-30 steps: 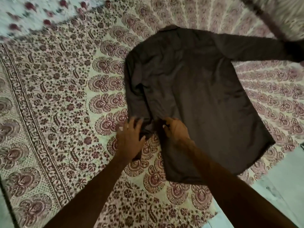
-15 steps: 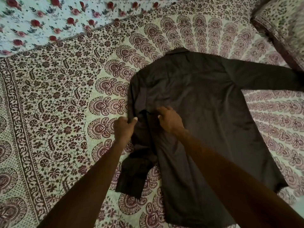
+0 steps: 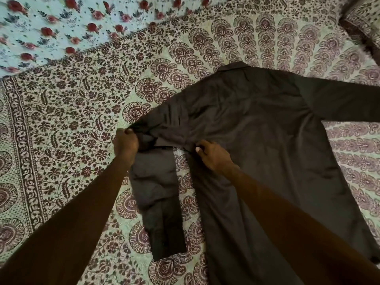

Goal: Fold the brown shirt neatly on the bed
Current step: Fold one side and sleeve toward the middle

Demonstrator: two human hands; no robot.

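Lying back-up on the maroon paisley-printed bedspread (image 3: 61, 120), the dark brown long-sleeved cotton shirt (image 3: 257, 140) spreads ahead of both hands. The left hand (image 3: 125, 143) is fisted around the bunched shoulder fold, its sleeve trailing below, while the right hand (image 3: 213, 155) pinches the shirt's side edge.

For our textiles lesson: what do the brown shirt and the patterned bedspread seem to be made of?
Brown long-sleeved shirt: looks like thin woven cloth, matt with a faint sheen; it creases finely where pinched. Paisley-printed bedspread: probably block-printed cotton, matt and lying flat. Fibre unconfirmed.

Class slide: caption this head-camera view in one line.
Both hands, left hand and right hand, grip the brown shirt on the patterned bedspread.
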